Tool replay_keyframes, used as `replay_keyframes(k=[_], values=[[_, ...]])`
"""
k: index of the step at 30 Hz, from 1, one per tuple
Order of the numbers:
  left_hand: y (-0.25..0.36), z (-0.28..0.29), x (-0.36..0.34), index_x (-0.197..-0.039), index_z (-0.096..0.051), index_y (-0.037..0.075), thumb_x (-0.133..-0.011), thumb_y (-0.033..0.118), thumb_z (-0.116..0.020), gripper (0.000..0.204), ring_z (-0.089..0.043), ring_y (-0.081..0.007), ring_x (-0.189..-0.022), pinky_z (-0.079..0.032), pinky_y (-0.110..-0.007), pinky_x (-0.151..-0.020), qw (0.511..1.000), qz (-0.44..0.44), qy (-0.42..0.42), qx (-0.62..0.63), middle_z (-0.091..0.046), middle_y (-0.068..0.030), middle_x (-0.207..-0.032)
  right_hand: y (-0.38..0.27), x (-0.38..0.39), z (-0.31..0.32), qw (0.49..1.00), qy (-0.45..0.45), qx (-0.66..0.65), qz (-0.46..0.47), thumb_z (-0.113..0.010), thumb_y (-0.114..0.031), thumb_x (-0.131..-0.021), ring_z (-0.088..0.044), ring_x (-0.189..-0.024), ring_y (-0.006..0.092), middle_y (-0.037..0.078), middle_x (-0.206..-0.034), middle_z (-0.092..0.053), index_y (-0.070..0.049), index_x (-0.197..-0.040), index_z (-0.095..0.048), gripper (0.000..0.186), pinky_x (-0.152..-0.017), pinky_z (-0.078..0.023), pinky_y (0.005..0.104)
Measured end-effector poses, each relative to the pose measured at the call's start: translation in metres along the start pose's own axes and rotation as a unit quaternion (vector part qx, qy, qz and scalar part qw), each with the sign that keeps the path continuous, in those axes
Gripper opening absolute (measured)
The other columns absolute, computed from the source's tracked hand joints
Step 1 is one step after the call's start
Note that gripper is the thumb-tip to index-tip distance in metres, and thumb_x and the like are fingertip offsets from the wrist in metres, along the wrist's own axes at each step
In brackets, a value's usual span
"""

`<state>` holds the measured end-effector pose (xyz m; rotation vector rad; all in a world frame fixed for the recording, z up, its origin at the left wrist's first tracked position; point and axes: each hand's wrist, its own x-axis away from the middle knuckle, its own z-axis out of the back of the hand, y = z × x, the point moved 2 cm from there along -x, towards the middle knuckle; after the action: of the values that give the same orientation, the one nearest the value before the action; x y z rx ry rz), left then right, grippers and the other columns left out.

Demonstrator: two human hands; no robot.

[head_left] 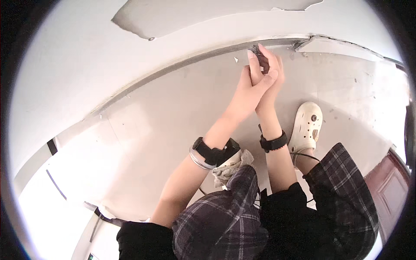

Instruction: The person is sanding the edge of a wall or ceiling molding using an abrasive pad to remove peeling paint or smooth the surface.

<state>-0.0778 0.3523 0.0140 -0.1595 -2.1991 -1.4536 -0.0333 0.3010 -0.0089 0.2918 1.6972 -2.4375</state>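
Observation:
My left hand (252, 89) and my right hand (274, 80) are close together, overlapping low by the foot of the white wall, both with curled fingers. Between and just past their fingertips is a small dark grey, crumbly-looking patch or lump (255, 49); what exactly the fingers hold is hidden. My left hand lies in front of the right and covers part of it. Both wrists wear black straps, and the left also has a silver bangle (199, 162).
The wall (73, 99) has peeling paint and a broken skirting strip (329, 43) at right. Small flakes lie on the pale floor (164, 121). My cream clog (305, 123) is right of my arms. A reddish-brown panelled door (385, 186) shows at lower right.

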Motion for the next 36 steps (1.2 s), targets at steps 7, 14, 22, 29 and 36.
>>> replay_keyframes(k=[7, 14, 22, 29, 36], values=[[-0.006, 0.005, -0.027, -0.128, -0.03, -0.009, -0.08, 0.037, -0.067, 0.076, -0.045, -0.0243, -0.115, -0.038, -0.034, -0.095, 0.999, 0.001, 0.017, -0.037, -0.046, -0.0184, -0.12, 0.012, -0.016, -0.012, 0.998, 0.034, -0.034, -0.033, -0.069, -0.012, -0.077, -0.056, -0.074, 0.0193, 0.01, -0.088, -0.058, -0.003, -0.097, -0.061, 0.023, -0.065, -0.047, 0.0303], [-0.015, 0.003, -0.042, -0.128, -0.029, -0.01, -0.076, 0.025, -0.072, 0.076, -0.048, -0.0238, -0.112, -0.043, -0.033, -0.089, 0.998, -0.018, 0.018, -0.062, -0.047, -0.0176, -0.118, 0.022, -0.02, -0.012, 0.998, 0.054, 0.008, -0.027, -0.068, -0.009, -0.075, -0.057, -0.074, 0.0211, 0.01, -0.084, -0.059, -0.003, -0.091, -0.063, 0.018, -0.065, -0.047, 0.0305], [0.023, -0.005, -0.016, -0.132, -0.03, -0.005, -0.076, 0.029, -0.069, 0.077, -0.049, -0.0235, -0.11, -0.043, -0.033, -0.089, 0.993, -0.005, 0.08, -0.085, -0.046, -0.0162, -0.121, 0.011, -0.008, -0.034, 0.996, 0.063, -0.06, -0.029, -0.069, -0.007, -0.075, -0.051, -0.067, 0.0127, 0.005, -0.081, -0.054, -0.005, -0.089, -0.065, 0.015, -0.059, -0.043, 0.0267], [0.004, 0.005, -0.016, -0.131, -0.03, -0.004, -0.078, 0.028, -0.067, 0.072, -0.049, -0.0215, -0.109, -0.043, -0.032, -0.087, 0.996, -0.01, 0.003, 0.091, -0.046, -0.0147, -0.119, 0.007, -0.009, -0.024, 0.996, -0.009, -0.079, -0.046, -0.07, -0.006, -0.072, -0.052, -0.066, 0.0145, 0.006, -0.078, -0.055, -0.005, -0.083, -0.065, 0.012, -0.056, -0.042, 0.027], [-0.003, 0.0, -0.039, -0.13, -0.031, -0.004, -0.079, 0.025, -0.066, 0.068, -0.052, -0.0205, -0.104, -0.045, -0.032, -0.084, 0.999, 0.02, -0.037, 0.024, -0.049, -0.0143, -0.114, 0.019, -0.02, -0.015, 0.997, 0.077, 0.003, -0.005, -0.068, -0.007, -0.075, -0.048, -0.065, 0.0136, 0.004, -0.076, -0.052, -0.006, -0.085, -0.066, 0.011, -0.055, -0.04, 0.0268]])
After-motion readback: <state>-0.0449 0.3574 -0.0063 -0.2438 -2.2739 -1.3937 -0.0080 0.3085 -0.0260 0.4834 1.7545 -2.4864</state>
